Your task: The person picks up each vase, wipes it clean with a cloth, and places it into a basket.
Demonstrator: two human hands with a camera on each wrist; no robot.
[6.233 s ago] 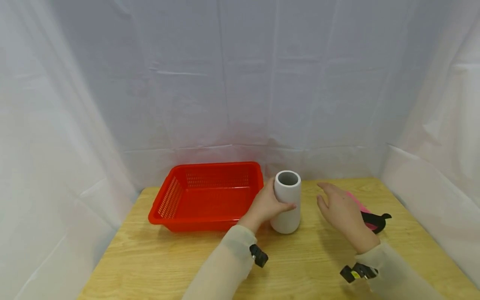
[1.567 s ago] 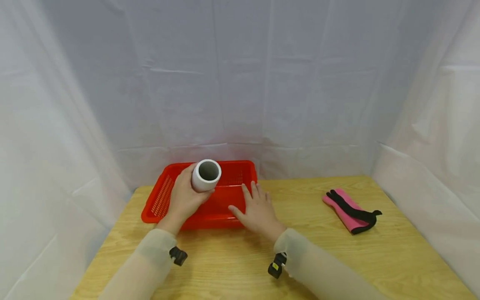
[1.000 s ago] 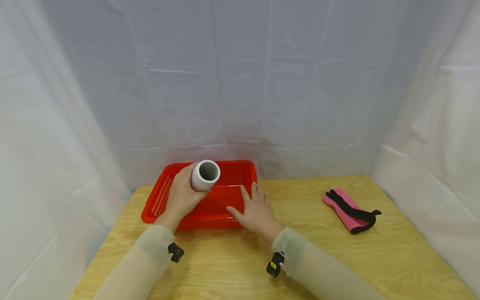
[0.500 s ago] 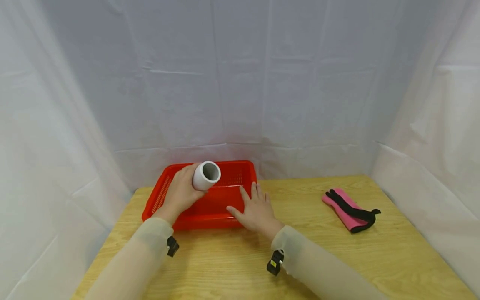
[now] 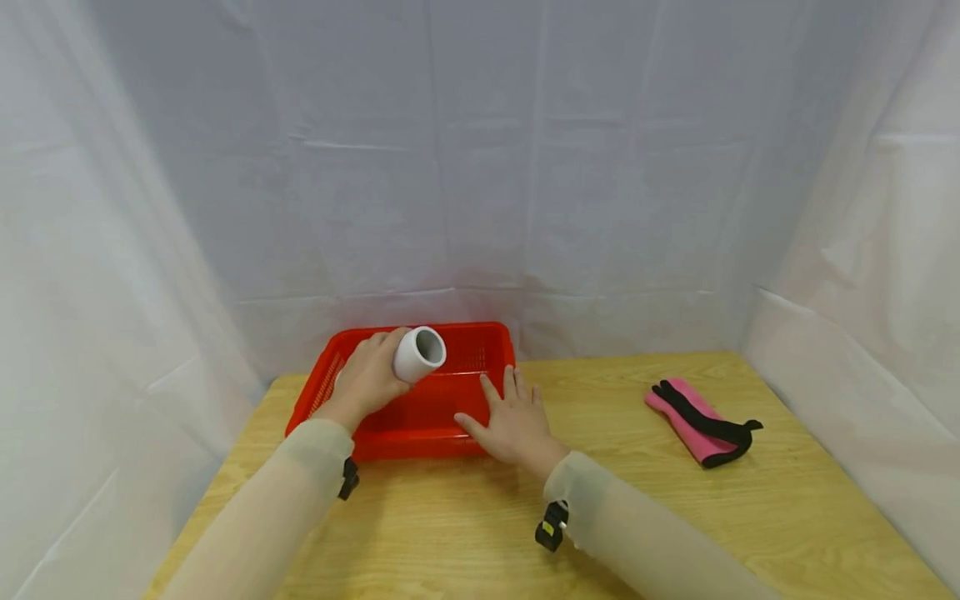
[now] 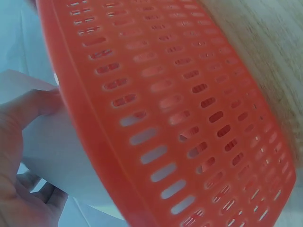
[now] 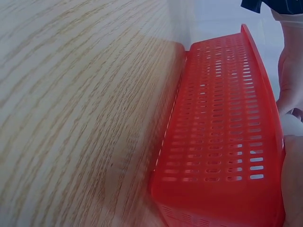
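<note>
Head cam: left hand (image 5: 365,379) grips tilted white cup (image 5: 418,353) over red basket (image 5: 420,412); right hand (image 5: 510,419) flat.

Hands: two, the left hand (image 5: 365,382) and the right hand (image 5: 510,421)
White cylinders: one, the white cylinder (image 5: 417,354)
Red baskets: one, the red basket (image 5: 491,333)
Pink-and-black gloves: one, the glove (image 5: 701,422)
Wooden tables: one, the table (image 5: 675,517)
Wrist cameras: two, black, one strapped on each sleeve
</note>
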